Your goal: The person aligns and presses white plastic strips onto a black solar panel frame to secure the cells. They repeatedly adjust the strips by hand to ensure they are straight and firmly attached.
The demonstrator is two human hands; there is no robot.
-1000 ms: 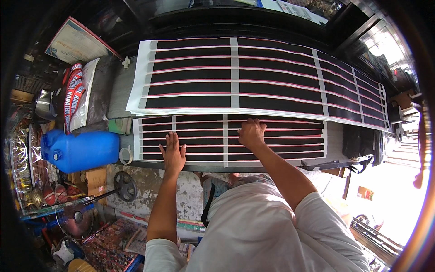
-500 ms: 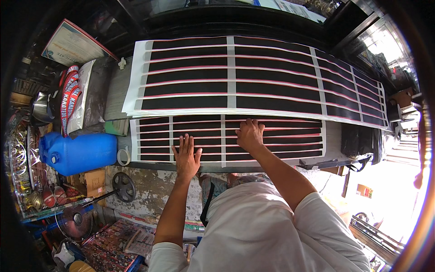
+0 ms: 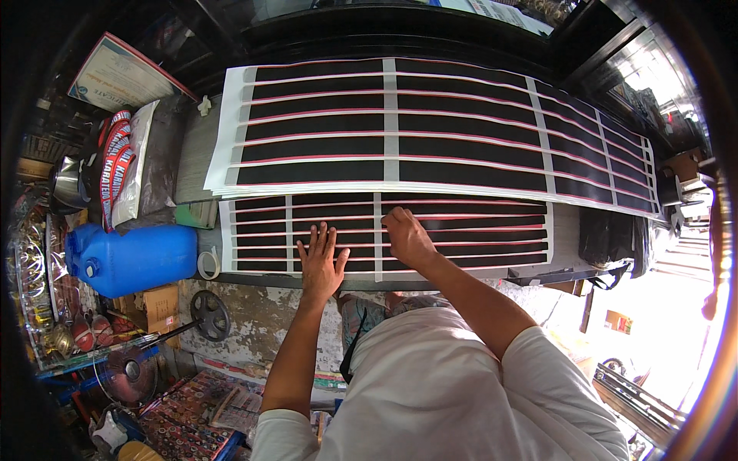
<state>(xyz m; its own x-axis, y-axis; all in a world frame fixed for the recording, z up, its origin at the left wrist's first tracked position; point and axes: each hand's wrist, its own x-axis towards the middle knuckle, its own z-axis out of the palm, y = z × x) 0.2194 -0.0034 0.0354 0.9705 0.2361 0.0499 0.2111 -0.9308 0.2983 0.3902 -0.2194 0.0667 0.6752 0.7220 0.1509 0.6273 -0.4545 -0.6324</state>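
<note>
A white sheet (image 3: 225,238) with long black bands, edged by thin white and red lines, lies along the near side of the table. Grey strips cross it from far to near. My left hand (image 3: 320,265) rests flat on this sheet, fingers spread, between two grey strips. Just right of the second grey strip (image 3: 377,253), my right hand (image 3: 408,238) bends down with its fingertips pressed together at the sheet. What those fingertips hold, if anything, is hidden. Beyond both hands lies a larger stack of similar banded sheets (image 3: 223,146), overlapping the near sheet's far edge.
On the left are a blue jerrycan (image 3: 138,261), a tape roll (image 3: 208,265), plastic-wrapped packs with a red lettered ribbon (image 3: 117,173) and a framed paper (image 3: 119,73). A black bag (image 3: 611,238) sits at the table's right end. A fan (image 3: 131,376) stands lower left.
My right hand has moved left toward the second grey strip, its fingers drawn closer together. My left hand has shifted slightly right and stays flat on the sheet.
</note>
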